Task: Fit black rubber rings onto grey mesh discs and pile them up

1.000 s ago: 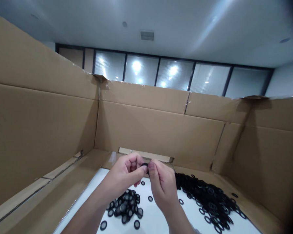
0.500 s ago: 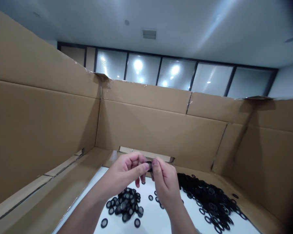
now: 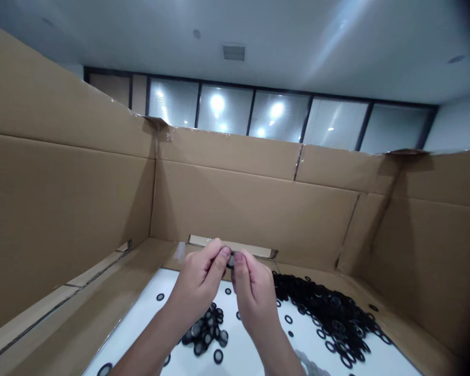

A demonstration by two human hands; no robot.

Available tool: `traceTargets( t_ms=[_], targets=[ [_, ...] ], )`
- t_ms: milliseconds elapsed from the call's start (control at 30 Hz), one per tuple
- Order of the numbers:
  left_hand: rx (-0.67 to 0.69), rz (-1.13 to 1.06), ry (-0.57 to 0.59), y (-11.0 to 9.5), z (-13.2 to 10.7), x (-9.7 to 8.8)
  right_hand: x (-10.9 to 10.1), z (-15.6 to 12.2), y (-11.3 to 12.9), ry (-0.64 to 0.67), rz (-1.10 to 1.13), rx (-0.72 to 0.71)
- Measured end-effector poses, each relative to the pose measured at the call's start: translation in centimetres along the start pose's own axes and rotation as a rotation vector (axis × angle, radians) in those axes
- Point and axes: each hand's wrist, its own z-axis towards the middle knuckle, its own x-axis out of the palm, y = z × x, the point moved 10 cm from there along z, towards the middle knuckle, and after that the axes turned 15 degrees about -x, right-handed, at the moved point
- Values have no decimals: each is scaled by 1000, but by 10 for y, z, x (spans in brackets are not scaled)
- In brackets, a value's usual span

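Observation:
Between both hands, close to the far wall of the box, is a small black ring (image 3: 231, 260) with a greyish centre. My left hand (image 3: 202, 275) pinches its left side between thumb and fingers. On its right side, my right hand (image 3: 254, 292) grips with the thumb on top and the fingers curled. Fingertips cover much of the ring. Below my left hand lies a small pile of black rings with grey centres (image 3: 208, 334). A much larger heap of black rings (image 3: 332, 318), many with open centres, spreads to the right of my right hand.
Tall cardboard walls (image 3: 235, 203) surround a white work surface (image 3: 191, 365). Single rings lie scattered, one at the far left (image 3: 160, 297) and another by the small pile (image 3: 218, 356). Clear greyish pieces (image 3: 311, 365) sit near the bottom, partly behind my right forearm.
My left fingers, more spread before, have closed in around the ring. Both hands have shifted slightly left in the picture, and the camera view has moved a little.

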Motion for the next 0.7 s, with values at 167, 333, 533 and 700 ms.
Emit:
traceTargets(
  t_ms=[167,333,533,700],
  targets=[
    [8,-22,-16,-1,-3,4,-1,-3,-2,-37,8,3],
    [22,-36,-16,-1,-2,4,1,-6,-11,-40,67,40],
    [-63,-116,50,4,3,1,3,-7,-20,-9,151,104],
    [-198,-344,299,10,5,11,-4,-6,-19,5,54,98]
  ],
)
